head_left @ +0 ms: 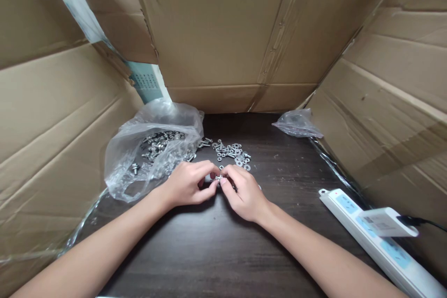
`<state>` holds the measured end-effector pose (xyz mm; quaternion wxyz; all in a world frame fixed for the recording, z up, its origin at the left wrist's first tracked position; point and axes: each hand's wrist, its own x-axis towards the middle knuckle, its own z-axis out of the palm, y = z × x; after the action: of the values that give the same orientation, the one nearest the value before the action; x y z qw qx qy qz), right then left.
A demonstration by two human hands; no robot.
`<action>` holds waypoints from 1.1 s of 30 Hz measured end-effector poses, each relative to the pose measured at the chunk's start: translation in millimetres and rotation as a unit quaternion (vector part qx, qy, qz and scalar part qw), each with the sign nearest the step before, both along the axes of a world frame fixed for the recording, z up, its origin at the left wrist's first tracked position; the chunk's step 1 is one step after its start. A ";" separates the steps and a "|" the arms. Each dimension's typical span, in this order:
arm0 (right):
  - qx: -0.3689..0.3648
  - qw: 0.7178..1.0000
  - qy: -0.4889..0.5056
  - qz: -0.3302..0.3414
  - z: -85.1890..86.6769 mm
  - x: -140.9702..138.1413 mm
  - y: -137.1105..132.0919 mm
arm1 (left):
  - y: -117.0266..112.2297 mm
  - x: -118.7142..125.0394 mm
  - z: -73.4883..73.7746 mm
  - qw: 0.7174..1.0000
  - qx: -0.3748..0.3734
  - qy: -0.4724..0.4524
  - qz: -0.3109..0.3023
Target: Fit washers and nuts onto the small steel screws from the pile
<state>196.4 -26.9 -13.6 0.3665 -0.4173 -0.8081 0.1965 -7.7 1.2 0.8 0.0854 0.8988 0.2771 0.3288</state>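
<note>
Between my fingertips is a small silvery bolt (218,178), partly covered by the fingers. My left hand (190,182) pinches it from the left with thumb and forefinger. From the right, my right hand (242,192) has thumb and forefinger closed at its other end, where a thin washer-like edge shows; I cannot make out the exact part. Just beyond the fingertips lies a loose pile of washers, nuts and short bolts (230,152). An open clear plastic bag (117,160) with many bolts (162,143) inside sits beyond my left forearm.
Cardboard walls (223,32) enclose the dark wooden table (195,251) at the back and both sides. A smaller plastic bag (297,122) lies at the back right. A white power strip (370,242) with a plugged-in white adapter (386,222) and black cable runs along the right.
</note>
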 end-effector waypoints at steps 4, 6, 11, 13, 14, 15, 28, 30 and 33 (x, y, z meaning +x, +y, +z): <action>0.014 1.000 -0.002 0.002 -0.1 -1.1 -0.7 | 0.4 1.7 -0.1 1.000 0.005 0.005 0.003; 0.023 1.000 -0.002 0.001 -0.1 -1.9 -1.1 | 0.8 2.0 -0.6 1.000 0.000 0.007 0.008; 0.038 0.999 -0.002 -0.002 -0.2 -3.1 -1.6 | 1.6 1.1 -1.4 1.000 -0.012 0.014 0.013; 0.043 0.999 0.000 -0.002 -0.4 -3.2 -1.5 | 1.6 0.8 -1.1 1.000 -0.014 0.015 0.016; 0.045 0.999 0.001 -0.002 -0.5 -3.2 -1.5 | 1.5 0.9 -0.9 1.000 -0.014 0.015 0.017; 0.048 0.999 0.001 -0.002 -0.5 -3.2 -1.6 | 1.4 1.0 -0.6 1.000 -0.014 0.016 0.018; 0.043 0.999 0.004 -0.004 2.2 -0.5 -0.5 | 1.0 1.4 -1.4 1.000 0.011 0.011 -0.001; 0.044 0.999 -0.001 0.000 2.2 -0.9 -0.3 | 1.1 1.3 -1.7 1.000 0.013 0.011 0.000; 0.070 0.997 0.031 -0.007 3.8 -1.9 -2.8 | 1.7 0.9 -2.4 1.000 0.017 0.005 0.008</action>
<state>194.5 -29.7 -9.8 0.4206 -0.3902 -0.8052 0.1498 -6.8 2.9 -1.6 0.0659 0.8995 0.2786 0.3300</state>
